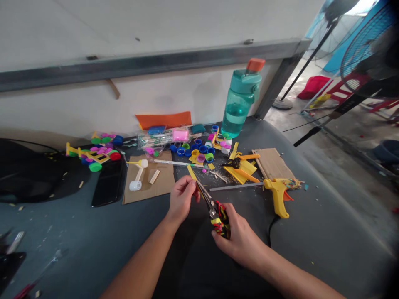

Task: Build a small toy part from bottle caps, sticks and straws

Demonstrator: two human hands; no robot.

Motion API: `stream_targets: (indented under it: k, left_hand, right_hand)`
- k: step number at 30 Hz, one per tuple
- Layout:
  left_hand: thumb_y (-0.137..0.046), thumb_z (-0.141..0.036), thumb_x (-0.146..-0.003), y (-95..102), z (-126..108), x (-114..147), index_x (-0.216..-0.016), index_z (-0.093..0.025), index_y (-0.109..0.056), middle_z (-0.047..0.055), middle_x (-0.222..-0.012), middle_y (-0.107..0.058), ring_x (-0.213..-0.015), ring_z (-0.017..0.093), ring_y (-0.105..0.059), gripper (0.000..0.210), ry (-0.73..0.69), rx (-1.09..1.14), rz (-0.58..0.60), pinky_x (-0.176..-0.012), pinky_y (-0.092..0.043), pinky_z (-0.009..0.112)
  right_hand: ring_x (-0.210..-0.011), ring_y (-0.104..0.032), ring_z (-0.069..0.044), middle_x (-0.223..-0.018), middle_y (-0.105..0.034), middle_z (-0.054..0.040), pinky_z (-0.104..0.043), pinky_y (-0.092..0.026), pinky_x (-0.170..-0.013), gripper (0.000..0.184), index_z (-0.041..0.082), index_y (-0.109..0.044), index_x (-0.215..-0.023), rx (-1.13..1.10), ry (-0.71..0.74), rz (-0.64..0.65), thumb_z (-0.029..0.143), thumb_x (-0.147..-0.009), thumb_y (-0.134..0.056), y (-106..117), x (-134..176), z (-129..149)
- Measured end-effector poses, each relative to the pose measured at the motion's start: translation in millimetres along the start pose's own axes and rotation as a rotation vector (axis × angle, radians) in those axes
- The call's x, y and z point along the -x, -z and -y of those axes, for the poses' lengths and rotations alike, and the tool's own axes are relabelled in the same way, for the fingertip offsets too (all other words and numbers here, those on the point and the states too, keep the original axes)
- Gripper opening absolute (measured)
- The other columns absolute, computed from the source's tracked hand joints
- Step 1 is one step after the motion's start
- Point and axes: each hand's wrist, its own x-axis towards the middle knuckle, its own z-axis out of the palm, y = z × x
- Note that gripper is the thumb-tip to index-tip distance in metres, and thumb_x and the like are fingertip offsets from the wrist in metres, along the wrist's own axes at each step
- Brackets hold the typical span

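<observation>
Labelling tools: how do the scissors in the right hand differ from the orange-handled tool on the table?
The scissors are held in the right hand; the orange-handled tool lies loose among yellow pieces.
The scissors' grips are patched red, yellow and black; the orange-handled tool's are plain orange.
The scissors have long, slender blades; the orange-handled tool's dark head looks stubbier.
Shared: both have two handles.

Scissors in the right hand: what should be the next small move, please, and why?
Probably close the scissors gently on the yellow strip, minding the left hand. That hand pinches the strip very near the blade tips, the right hand grips the handles, and the blades seem slightly parted, though their exact contact is hard to see.
</observation>
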Motion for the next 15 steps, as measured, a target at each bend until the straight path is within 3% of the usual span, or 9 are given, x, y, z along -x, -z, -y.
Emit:
stream_targets:
  k: [15]
  left_hand:
    - [-0.063,-0.036,-0.077,-4.0,-2.9,1.2,-0.064,-0.017,-0.051,-0.005,-0.054,-0.051,-0.042,0.006,-0.047,0.026,0.023,0.053,-0.012,-0.039,-0.038,0.018]
  right_hand:
    - [-0.075,-0.058,-0.018,-0.086,-0.059,-0.0036,-0.027,-0.041,-0.067,0.037,0.019,-0.037,-0.109,0.016,-0.031,0.013,0.023,-0.077,-0.054,-0.9,0.4,-0.5]
